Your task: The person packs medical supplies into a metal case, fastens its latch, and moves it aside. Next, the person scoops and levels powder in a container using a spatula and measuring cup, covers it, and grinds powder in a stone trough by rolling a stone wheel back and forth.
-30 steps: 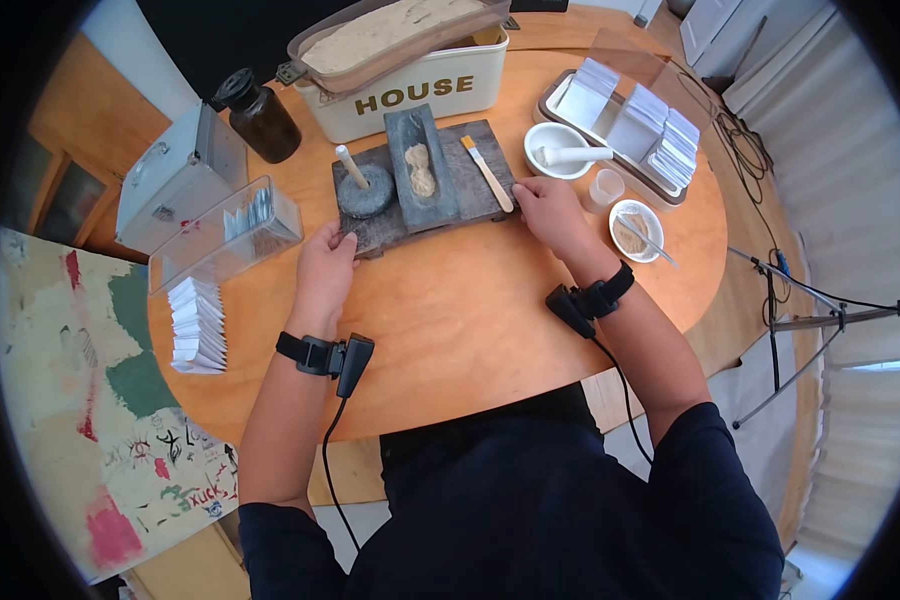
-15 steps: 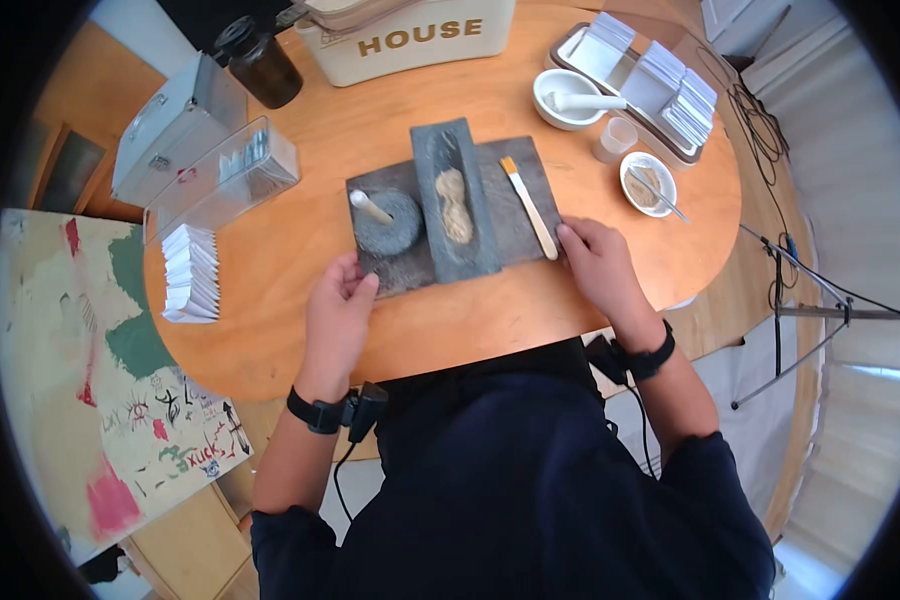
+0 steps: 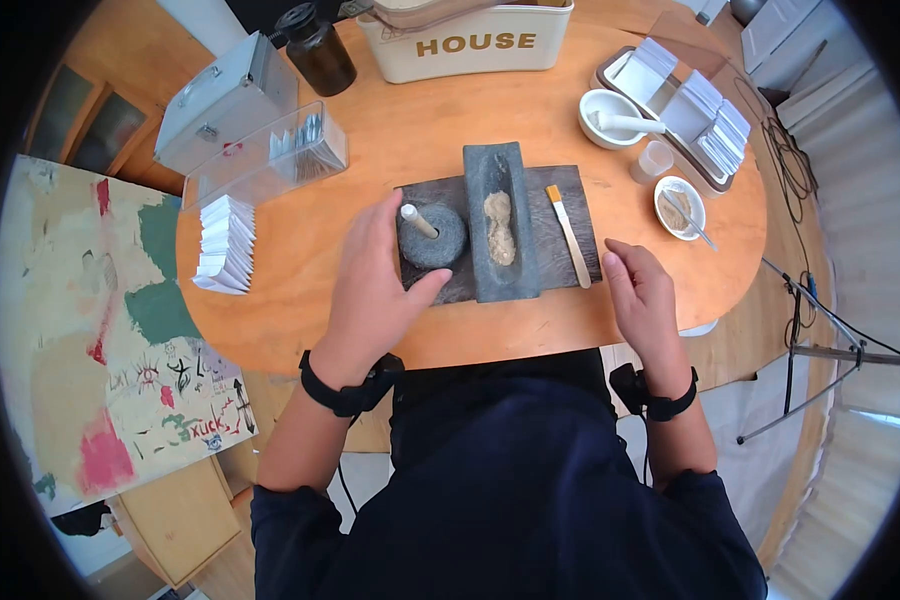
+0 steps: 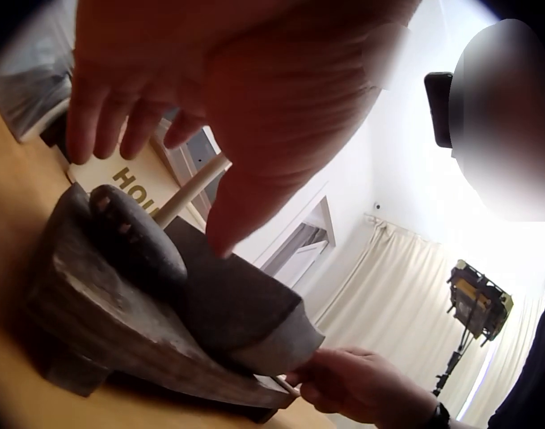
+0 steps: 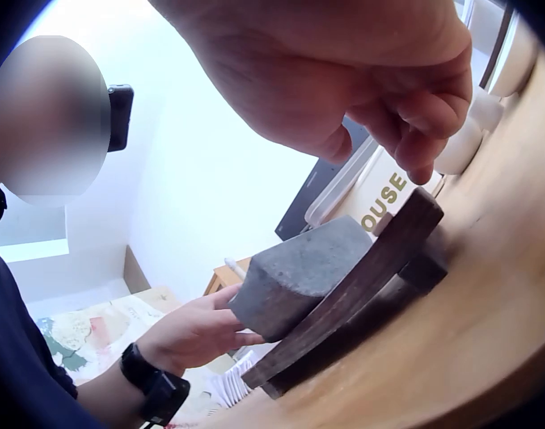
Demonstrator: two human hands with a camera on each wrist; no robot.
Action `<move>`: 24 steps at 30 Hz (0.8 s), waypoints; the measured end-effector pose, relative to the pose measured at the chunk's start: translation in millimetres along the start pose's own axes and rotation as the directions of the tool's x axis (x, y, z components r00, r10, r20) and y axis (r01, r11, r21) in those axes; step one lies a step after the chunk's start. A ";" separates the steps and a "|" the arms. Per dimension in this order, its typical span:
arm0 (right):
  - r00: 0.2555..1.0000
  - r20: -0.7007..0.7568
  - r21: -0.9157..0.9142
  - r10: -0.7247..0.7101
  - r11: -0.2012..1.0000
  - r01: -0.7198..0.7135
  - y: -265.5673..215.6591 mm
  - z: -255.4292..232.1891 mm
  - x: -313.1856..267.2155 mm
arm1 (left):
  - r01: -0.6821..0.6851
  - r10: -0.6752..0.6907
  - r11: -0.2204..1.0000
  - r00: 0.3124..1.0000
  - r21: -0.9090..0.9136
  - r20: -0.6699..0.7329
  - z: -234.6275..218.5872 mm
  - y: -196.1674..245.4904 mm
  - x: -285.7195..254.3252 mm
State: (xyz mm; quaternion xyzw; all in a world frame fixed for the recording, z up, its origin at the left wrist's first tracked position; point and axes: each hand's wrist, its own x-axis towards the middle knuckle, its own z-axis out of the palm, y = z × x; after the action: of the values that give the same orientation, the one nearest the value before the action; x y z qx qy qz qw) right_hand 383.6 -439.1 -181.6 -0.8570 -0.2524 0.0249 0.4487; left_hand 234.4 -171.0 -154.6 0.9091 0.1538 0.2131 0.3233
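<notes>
A dark wooden board (image 3: 550, 235) lies near the table's front edge. On it are a round grey stone wheel (image 3: 440, 240) with a pale handle (image 3: 419, 220), a grey stone trough (image 3: 527, 262) with beige powder (image 3: 499, 228), and a flat brush (image 3: 570, 240). My left hand (image 3: 375, 285) is spread around the wheel's left and front sides, fingers extended; in the left wrist view the hand (image 4: 254, 98) hovers above the wheel (image 4: 138, 241). My right hand (image 3: 646, 300) is beside the board's right end, fingers loosely bent and holding nothing; the right wrist view shows the hand (image 5: 344, 80) above the board's end (image 5: 415, 219).
Behind stand a HOUSE box (image 3: 470, 50) and dark jar (image 3: 320, 55). At left are a metal case (image 3: 220, 105), clear box (image 3: 320, 150) and folded papers (image 3: 226, 245). At right are a mortar (image 3: 607, 120), plastic cup (image 3: 652, 161), powder bowl (image 3: 680, 208) and paper tray (image 3: 660, 95).
The board with its items has come toward the table's front edge. My left hand has left the board's corner and moved up beside the wheel, opening wide; my right hand has let go of the board.
</notes>
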 end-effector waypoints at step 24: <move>0.946 0.177 0.289 0.272 0.904 -0.314 20.1 34.8 28.6 | 0.382 -0.346 0.771 0.923 -0.510 0.168 32.5 -70.7 -0.4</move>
State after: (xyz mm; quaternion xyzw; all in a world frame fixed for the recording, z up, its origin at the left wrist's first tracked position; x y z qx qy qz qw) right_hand 407.4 -409.2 -212.8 -0.7995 -0.1426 0.1887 0.5521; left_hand 239.9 -135.6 -223.6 0.7421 0.2509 0.1512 0.6029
